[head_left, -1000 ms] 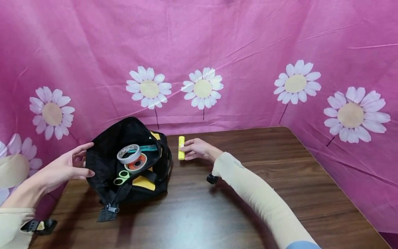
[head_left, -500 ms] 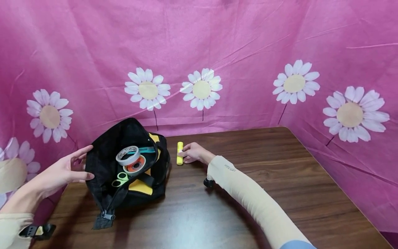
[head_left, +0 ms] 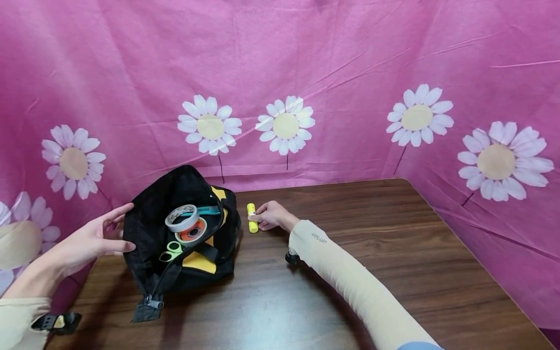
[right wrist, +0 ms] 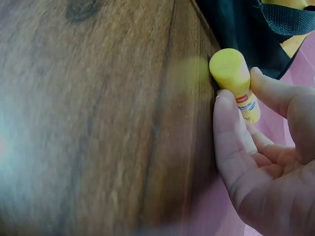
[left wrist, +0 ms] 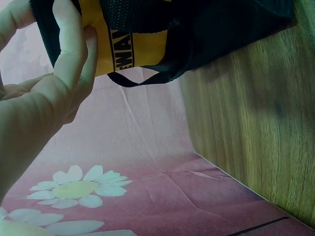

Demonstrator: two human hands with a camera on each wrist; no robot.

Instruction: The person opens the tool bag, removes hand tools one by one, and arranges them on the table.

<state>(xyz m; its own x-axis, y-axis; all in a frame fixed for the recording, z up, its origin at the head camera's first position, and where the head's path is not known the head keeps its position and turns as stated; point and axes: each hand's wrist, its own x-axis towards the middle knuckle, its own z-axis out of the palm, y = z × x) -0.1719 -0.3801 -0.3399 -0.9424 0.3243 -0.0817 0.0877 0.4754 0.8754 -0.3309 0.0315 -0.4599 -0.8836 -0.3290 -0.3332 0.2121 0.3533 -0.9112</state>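
A black bag (head_left: 148, 257) with yellow patches stands open-mouthed on the left side of the table. My left hand (head_left: 89, 243) holds its left rim, thumb at the edge; the fingers (left wrist: 71, 49) lie against the bag's side in the left wrist view. Inside the bag show a white tape roll (head_left: 170, 221), an orange-cored tape roll (head_left: 202, 229), green-handled scissors (head_left: 174, 246) and a teal tool (head_left: 209, 210). To the right of the bag, my right hand (head_left: 272, 215) pinches a yellow glue stick (head_left: 251, 209) between thumb and fingers, low over the tabletop.
The brown wooden table (head_left: 372, 233) extends to the right and front. Pink cloth (head_left: 341, 58) with daisies hangs behind and at both sides. A zipper pull (head_left: 154, 304) and fabric tab lie at the bag's front corner.
My right hand has come slightly nearer and to the left with the glue stick, which now leans a little. The left hand keeps its hold on the bag's rim.
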